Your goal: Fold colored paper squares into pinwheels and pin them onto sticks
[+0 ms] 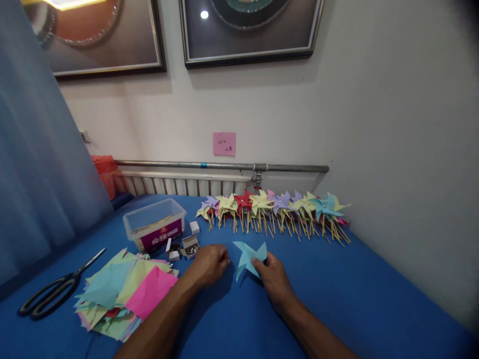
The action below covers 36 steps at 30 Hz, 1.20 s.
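Bare forearms [160,319] foremost. Right hand [276,279] pinches pale-blue pointed paper pinwheel [247,257]. Left hand [209,264] curled nearby; can't tell if holding anything.

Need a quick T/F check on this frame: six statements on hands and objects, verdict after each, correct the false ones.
1. The right hand holds a light-blue pinwheel, and the left hand is apart from it. True.
2. A green note hangs on the wall. False: the note is pink.
3. Every stick-mounted pinwheel is red. False: the row of pinwheels also includes purple, pale yellow and blue.
4. The scissors lie left of the paper pile in the picture. True.
5. The left hand grips the scissors. False: they lie well away from it.
6. Loose sticks lie in the clear tub. True.
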Available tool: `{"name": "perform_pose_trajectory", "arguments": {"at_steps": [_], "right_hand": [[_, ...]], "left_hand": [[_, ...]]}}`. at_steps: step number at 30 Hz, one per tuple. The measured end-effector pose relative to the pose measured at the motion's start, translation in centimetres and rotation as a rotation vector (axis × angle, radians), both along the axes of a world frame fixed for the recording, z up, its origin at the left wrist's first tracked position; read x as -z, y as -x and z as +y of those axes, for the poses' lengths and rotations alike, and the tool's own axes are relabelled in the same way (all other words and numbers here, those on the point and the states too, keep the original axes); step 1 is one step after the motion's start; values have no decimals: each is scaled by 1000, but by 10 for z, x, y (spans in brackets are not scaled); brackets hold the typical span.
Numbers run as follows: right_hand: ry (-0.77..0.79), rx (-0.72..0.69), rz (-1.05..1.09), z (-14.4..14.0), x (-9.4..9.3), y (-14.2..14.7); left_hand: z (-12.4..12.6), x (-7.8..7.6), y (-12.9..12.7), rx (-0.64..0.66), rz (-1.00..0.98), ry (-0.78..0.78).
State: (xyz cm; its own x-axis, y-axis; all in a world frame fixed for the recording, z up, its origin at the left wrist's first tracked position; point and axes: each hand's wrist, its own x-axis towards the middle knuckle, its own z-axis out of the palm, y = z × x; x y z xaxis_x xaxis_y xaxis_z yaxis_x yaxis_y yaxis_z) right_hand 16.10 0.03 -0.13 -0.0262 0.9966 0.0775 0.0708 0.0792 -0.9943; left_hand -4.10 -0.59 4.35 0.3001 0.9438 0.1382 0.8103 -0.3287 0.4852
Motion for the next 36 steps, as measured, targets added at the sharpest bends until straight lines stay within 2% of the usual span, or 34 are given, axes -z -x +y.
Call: {"name": "perform_pose_trajectory", "arguments": {"at_steps": [4,7,10,14,20,25,29,36], "right_hand": [[12,20,13,0,-1,1],[21,49,82,0,0,2],[24,45,149,0,1,3],[33,47,131,-1,1,6],[-3,-4,116,-7,0,12],[13,-50,163,-8,0,13],[34,-76,194,-9,-3,13],[26,-108,210,-10,-2,12]], "left_hand": [[-4,3,-15,23,-497,125],[-4,11,-27,-72,-664,184],[-3,15,-34,-188,-742,112],[-4,17,-41,-185,-752,69],[-9,20,-43,-30,-707,26],[-11,13,-39,-17,-584,28],[-10,11,-35,12,-639,41],[-3,18,-30,82,-714,55]]}}
